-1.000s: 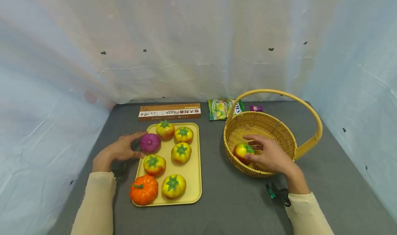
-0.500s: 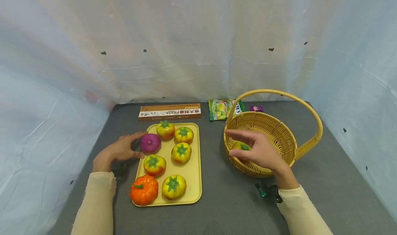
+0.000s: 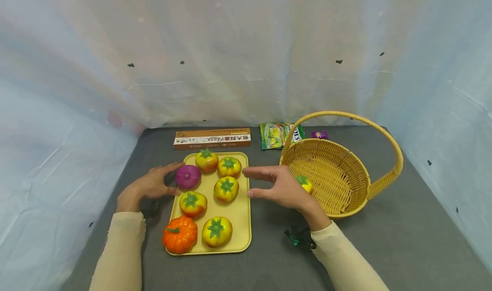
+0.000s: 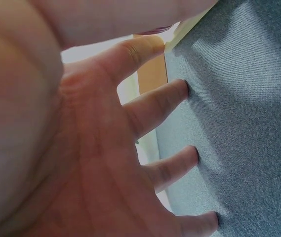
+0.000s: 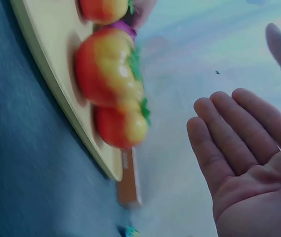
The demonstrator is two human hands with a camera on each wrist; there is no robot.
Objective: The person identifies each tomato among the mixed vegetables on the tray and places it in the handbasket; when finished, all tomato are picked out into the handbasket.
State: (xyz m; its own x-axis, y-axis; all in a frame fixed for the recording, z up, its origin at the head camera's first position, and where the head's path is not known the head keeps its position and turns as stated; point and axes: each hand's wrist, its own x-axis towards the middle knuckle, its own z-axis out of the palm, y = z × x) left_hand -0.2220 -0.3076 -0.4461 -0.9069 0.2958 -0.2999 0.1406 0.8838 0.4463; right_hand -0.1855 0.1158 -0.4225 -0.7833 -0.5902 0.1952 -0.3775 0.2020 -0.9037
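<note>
My left hand [image 3: 153,183] rests at the left edge of the yellow tray [image 3: 242,222], thumb and index finger spread around the purple onion [image 3: 188,177] side. In the left wrist view its fingertips [image 4: 192,154] come down on the grey cloth. My right hand [image 3: 286,188] is in the air between tray and basket, palm bare and fingers straight, thumb apart. Its fingertips reach the tray's right edge, near a yellow-red persimmon [image 3: 226,189]. Several more such persimmons [image 3: 216,232] and an orange pumpkin [image 3: 180,235] lie on the tray. Another persimmon [image 3: 305,184] sits in the wicker basket [image 3: 349,184], partly hidden by my right hand.
Behind the tray lies a pasta box [image 3: 212,139]. A green snack bag [image 3: 274,136] and a small purple packet [image 3: 320,135] are at the back, behind the basket. The basket's tall handle [image 3: 397,163] arches over it. White sheeting [image 3: 246,69] encloses the table.
My right hand has let go of the persimmon inside the basket and moved left, out over the basket's rim toward the tray. My left hand has stayed put.
</note>
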